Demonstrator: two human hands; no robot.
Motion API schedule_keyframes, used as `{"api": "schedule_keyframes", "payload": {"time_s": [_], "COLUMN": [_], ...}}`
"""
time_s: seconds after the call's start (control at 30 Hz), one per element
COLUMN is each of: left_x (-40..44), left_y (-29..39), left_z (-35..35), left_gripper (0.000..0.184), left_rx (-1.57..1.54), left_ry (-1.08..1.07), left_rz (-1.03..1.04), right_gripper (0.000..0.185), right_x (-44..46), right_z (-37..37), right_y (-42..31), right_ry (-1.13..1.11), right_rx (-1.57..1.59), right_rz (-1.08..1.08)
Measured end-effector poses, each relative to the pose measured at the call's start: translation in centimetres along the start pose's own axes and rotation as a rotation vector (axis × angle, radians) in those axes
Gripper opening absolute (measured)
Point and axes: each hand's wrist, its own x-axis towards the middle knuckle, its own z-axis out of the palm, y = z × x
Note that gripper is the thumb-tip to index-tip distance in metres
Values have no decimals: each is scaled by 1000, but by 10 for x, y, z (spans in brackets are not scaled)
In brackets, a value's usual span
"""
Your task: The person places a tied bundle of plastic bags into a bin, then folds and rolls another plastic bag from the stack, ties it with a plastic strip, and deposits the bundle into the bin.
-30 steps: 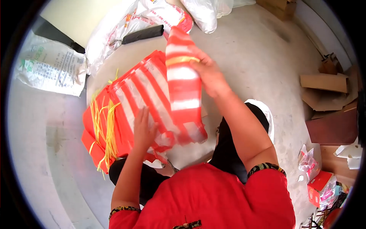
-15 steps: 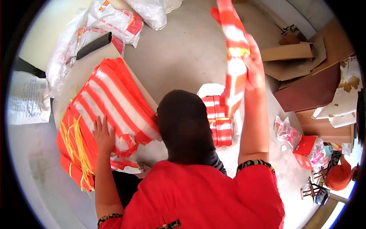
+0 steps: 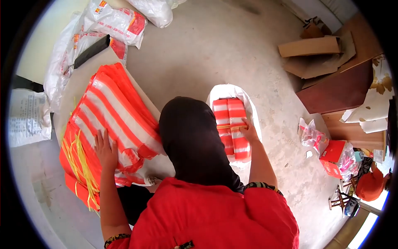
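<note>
My left hand [image 3: 106, 150] lies with fingers spread on a large fanned stack of red-and-white striped plastic bags [image 3: 114, 103]. Beside its wrist, loose yellow ties [image 3: 79, 164] hang over the stack's red edge. On my other side, my right hand [image 3: 249, 132] grips a folded bundle of striped plastic bags [image 3: 238, 112] at its yellow tie. That bundle sits inside an open white sack [image 3: 253, 110], against a similar striped bundle [image 3: 221, 111]. My black-clad knee [image 3: 186, 137] stands between the stack and the sack.
Printed white sacks [image 3: 112, 23] lie at the upper left, near a dark bar [image 3: 92, 51] at the table's end. Cardboard [image 3: 311, 46] and a brown cabinet [image 3: 338, 93] stand at the right. Further off, a person in orange [image 3: 369, 186] sits near a red box [image 3: 333, 151].
My right hand has come down from the upper right, carrying the striped bundle into the white sack beside the other. My left hand still rests on the stack.
</note>
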Motion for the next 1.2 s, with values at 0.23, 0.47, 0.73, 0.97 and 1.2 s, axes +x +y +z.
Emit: {"api": "schedule_keyframes", "payload": {"time_s": [0.23, 0.47, 0.73, 0.97, 1.2], "left_x": [2, 1, 0, -1, 0], "left_y": [-1, -6, -4, -9, -11], "left_z": [3, 4, 6, 9, 10], "left_gripper": [61, 60, 60, 61, 62], "left_rx": [17, 23, 23, 37, 30], "left_ry": [3, 8, 8, 8, 42], "left_rz": [-5, 17, 4, 7, 42], "right_gripper": [58, 55, 68, 72, 71], "right_x": [0, -13, -1, 45, 66], "right_z": [8, 25, 64, 49, 37], "right_y": [-19, -31, -45, -26, -23], "right_ry": [145, 314, 36, 25, -56], "right_rx": [-96, -628, -1114, -1090, -925], "right_rz": [-25, -104, -396, -205, -145]}}
